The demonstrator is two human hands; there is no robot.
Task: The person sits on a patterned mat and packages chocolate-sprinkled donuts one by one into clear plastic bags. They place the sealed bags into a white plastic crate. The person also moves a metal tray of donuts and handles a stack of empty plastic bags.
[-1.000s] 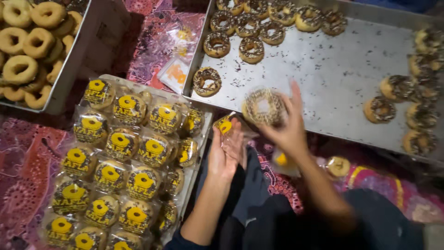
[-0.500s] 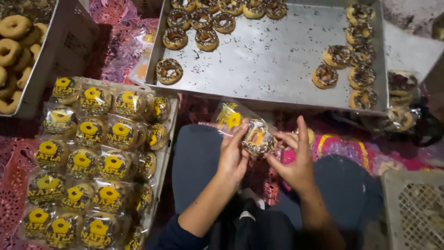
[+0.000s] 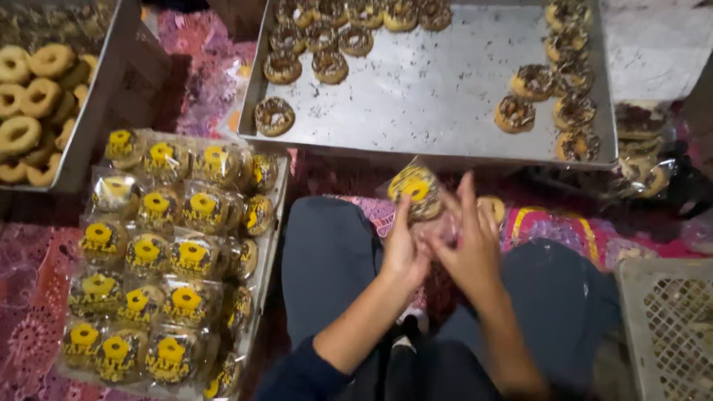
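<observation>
Doughnut [image 3: 416, 191], in a clear bag with a yellow label, sat between both hands above the lap. Left hand [image 3: 402, 249] and right hand [image 3: 469, 245] pinched the bag, fingers partly spread. Steel tray [image 3: 438, 96] lay far; bagged doughnuts [image 3: 160, 252] lay left. Doughnut axis could not be determined.

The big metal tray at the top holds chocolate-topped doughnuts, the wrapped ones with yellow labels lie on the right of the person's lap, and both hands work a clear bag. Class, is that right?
Not quite. In the head view the wrapped doughnuts lie on the left of the lap, not the right. The metal tray does hold chocolate-topped doughnuts, and the left hand and right hand do work a clear bag.
</observation>
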